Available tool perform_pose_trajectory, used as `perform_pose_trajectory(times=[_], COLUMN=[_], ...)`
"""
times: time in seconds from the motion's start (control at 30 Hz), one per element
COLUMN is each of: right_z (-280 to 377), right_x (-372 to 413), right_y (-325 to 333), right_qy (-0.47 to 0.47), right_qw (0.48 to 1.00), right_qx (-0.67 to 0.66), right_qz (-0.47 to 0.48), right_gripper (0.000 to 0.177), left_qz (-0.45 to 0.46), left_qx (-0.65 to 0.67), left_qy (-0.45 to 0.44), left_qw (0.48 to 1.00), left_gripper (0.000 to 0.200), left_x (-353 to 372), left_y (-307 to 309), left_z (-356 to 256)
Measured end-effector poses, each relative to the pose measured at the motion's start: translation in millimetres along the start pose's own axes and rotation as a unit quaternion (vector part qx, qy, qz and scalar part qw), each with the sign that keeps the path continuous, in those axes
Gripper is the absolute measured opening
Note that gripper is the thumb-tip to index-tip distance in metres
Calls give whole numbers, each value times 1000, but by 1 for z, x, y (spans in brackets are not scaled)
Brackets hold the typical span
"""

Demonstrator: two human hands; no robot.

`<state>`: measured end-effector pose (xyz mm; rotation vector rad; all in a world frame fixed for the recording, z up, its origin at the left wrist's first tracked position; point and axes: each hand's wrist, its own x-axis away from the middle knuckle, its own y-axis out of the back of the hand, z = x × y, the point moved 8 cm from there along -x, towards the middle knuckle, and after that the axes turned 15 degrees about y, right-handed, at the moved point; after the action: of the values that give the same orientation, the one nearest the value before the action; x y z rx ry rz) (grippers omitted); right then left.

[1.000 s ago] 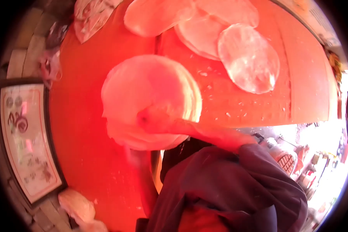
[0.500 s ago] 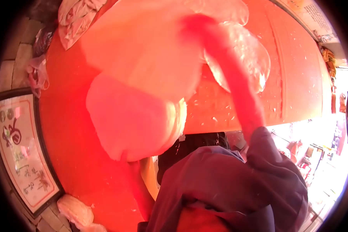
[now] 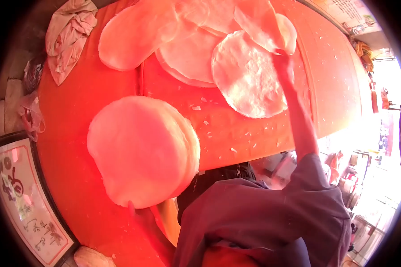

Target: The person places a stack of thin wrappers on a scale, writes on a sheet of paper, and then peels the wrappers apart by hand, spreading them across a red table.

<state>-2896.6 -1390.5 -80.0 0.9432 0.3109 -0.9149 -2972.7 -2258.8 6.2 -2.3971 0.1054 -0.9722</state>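
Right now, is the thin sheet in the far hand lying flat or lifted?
Lifted: the right hand pinches the sheet by its edge, tilted above the table.

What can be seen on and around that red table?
table: one, red-orange, fills the view
stack of round sheets: one, pale pink, near edge
laid-out sheets: several, pale, overlapping on the far side
lifted sheet: one, pale, raised at the far side
flakes: many, pale, scattered mid-table
cloth: one, pinkish, far left corner
framed sign: one, pale, dark frame, lower left
sleeve: one, dark, bottom
left hand: under the stack's near edge
right hand: pinching the lifted sheet
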Motion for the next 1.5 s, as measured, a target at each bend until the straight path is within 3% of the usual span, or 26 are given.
perform_pose_trajectory(times=[0.03,0.07,0.1,0.13,0.17,0.2,0.23,0.27,0.33,0.47,0.53,0.57,0.6,0.67,0.7,0.73,0.8,0.93,1.1,1.17,1.27,1.37,1.4,1.43,1.47,1.5], right_z=[147,227,321,358,424,490,541,572,641,634,562,515,485,404,332,302,233,154,185,184,230,356,413,448,506,551], right_x=[-4,7,9,41,69,79,113,138,139,104,58,41,5,-38,-51,-67,-80,-73,-65,-37,-14,-2,12,41,60,88], right_y=[-29,-58,-80,-118,-137,-150,-172,-178,-177,-155,-149,-157,-121,-99,-115,-97,-87,-87,-58,-56,-52,-67,-80,-108,-126,-142], right_qy=[-22,-67,-62,-188,-139,15,116,246,352,382,247,183,210,69,193,162,20,-48,151,161,153,155,55,-33,68,60], right_qw=[999,974,960,884,760,734,809,885,798,884,908,870,953,978,947,955,928,891,900,894,916,975,976,926,905,858], right_qx=[16,-206,-245,-384,-568,-535,-383,-299,-164,-42,-61,57,52,94,229,235,344,354,373,358,294,60,-69,-255,-275,-310], right_qz=[29,57,119,188,283,418,431,260,462,266,334,454,211,170,114,80,144,280,168,216,226,150,201,277,319,405], right_gripper=[27,24,25,27,29,33,42,42,28,15,27,31,29,32,35,25,36,31,10,10,10,18,22,25,26,34], left_qz=[6,12,18,24,28,28,20,12,0,-21,-34,-38,-39,-75,-73,-57,-43,-52,-75,-45,-88,-103,-116,-130,4,-102], left_qx=[-10,-22,-32,-42,-52,-54,-106,-159,-170,-118,-59,-30,-29,-92,-93,-48,5,20,81,346,46,32,22,11,-108,-83], left_qy=[-2,-4,-9,-15,-18,-17,-48,-78,-78,-50,-23,-11,-11,39,40,59,84,115,181,403,87,63,51,40,-64,-73], left_qw=[1000,1000,999,999,998,998,993,984,982,992,997,999,999,992,992,995,996,992,977,846,991,992,992,991,992,989], left_gripper=[57,57,57,57,57,57,58,59,59,61,62,62,62,70,70,68,66,66,67,68,65,54,48,43,48,48], left_x=[-1,-1,-2,-3,-2,-4,-8,-10,-10,-2,7,7,7,3,2,2,0,-10,-18,-29,14,-28,-26,-19,-11,-18], left_y=[3,6,7,7,7,-1,-27,-31,-24,-24,-25,-24,-17,1,0,-8,-14,12,92,240,-30,-2,19,42,5,14], left_z=[0,-1,-3,-4,-6,-8,-16,-21,-24,-19,-14,-12,-9,4,6,9,14,16,26,46,5,12,7,-1,-7,0])
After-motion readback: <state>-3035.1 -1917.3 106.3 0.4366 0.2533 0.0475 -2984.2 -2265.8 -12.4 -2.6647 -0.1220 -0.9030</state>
